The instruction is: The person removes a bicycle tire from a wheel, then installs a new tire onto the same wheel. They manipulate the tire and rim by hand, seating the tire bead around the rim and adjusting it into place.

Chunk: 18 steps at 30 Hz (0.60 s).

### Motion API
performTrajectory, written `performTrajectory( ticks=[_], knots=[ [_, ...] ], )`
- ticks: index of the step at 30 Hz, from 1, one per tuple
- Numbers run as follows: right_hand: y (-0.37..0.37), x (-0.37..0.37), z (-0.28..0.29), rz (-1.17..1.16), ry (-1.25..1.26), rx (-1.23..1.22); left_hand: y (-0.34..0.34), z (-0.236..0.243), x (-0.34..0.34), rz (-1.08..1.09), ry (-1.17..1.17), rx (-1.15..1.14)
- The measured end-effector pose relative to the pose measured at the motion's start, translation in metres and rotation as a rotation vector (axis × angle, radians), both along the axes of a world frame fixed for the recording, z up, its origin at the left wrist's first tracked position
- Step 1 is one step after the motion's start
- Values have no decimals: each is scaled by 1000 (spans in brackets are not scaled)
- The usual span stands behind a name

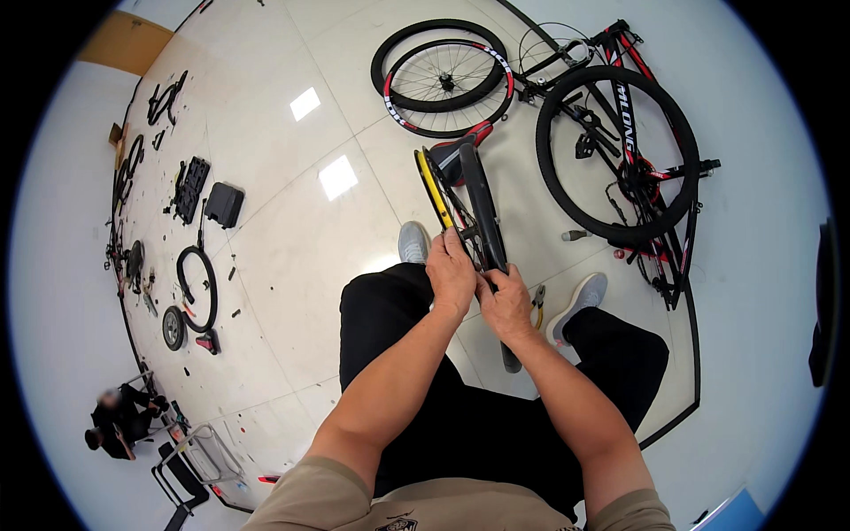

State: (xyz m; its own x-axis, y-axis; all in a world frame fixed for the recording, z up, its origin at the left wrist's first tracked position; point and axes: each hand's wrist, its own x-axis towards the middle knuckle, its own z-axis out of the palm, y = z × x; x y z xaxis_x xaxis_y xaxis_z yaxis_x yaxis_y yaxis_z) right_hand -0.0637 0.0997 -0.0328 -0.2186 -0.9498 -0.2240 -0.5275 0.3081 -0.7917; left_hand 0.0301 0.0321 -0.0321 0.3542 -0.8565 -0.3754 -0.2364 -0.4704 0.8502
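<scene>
Between my knees stands a bicycle wheel seen nearly edge-on: a rim lined with yellow tape [432,186] and a black tire [482,199] alongside it, with spokes between. My left hand [451,273] grips the rim just below the yellow strip. My right hand [505,299] is closed on the wheel's lower right, by the tire, its thumb near my left hand. Whether the tire is seated on the rim I cannot tell. A red-and-black saddle [465,146] lies just beyond the wheel, and yellow-handled pliers [537,303] lie beside my right hand.
A dismantled bicycle [630,133] with loose wheels [416,111] lies ahead and right, near a small bottle [575,235]. A tool case [190,190], a black box [225,203] and scattered parts are at left. Another person [124,416] sits at lower left beside metal-framed chairs [181,478].
</scene>
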Motion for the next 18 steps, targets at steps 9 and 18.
performTrajectory(
  ticks=[9, 18],
  knots=[
    [1, 1, 2, 106, -5, -88, 6, 14, -6, -100, -165, -81],
    [1, -2, 2, 194, -161, -141, 17, 12, -5, -165, 22, -147]
  ],
)
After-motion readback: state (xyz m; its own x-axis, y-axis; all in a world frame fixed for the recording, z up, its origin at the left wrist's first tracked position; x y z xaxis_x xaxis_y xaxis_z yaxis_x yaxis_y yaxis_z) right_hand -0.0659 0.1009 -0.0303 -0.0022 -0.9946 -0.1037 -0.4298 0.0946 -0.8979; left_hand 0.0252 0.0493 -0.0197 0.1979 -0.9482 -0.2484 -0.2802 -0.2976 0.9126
